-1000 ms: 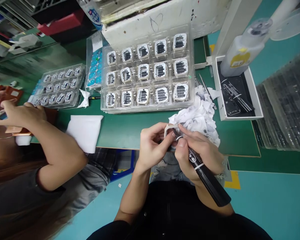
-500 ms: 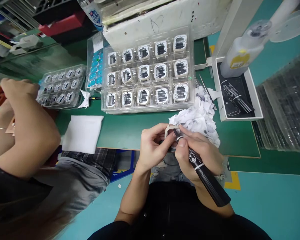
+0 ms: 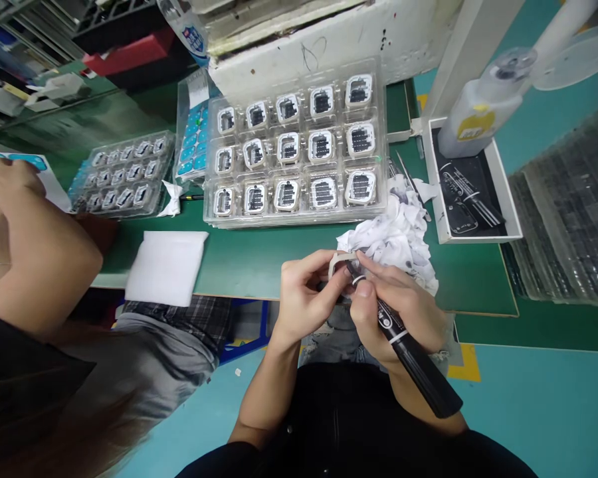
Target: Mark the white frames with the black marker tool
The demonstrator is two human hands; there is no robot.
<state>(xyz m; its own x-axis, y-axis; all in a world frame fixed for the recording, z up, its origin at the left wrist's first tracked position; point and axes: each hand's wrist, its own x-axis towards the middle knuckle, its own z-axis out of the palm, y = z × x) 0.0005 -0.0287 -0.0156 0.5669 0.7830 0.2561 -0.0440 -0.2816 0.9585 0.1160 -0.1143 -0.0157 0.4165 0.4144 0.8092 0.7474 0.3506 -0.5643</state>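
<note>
My left hand (image 3: 303, 295) is closed round a small white square-framed part (image 3: 339, 259), held just above the front edge of the green mat (image 3: 259, 255). My right hand (image 3: 396, 309) grips a thick black marker (image 3: 413, 358) like a pen, its tip pressed against the part. A crumpled white cloth (image 3: 396, 239) lies right behind both hands. Beyond it stands a clear plastic tray (image 3: 294, 149) holding several of the same white-framed parts in rows.
A co-worker's arm (image 3: 34, 259) fills the left side, near a second clear tray (image 3: 122, 176) of parts and a folded white cloth (image 3: 167, 265). At the right are a white box (image 3: 471, 182) with a bottle (image 3: 478, 106), and stacked clear trays (image 3: 568, 212).
My hands and the marker have stayed almost still on the part. The co-worker's arm at the left has swung back and their hand has moved up toward the far left edge.
</note>
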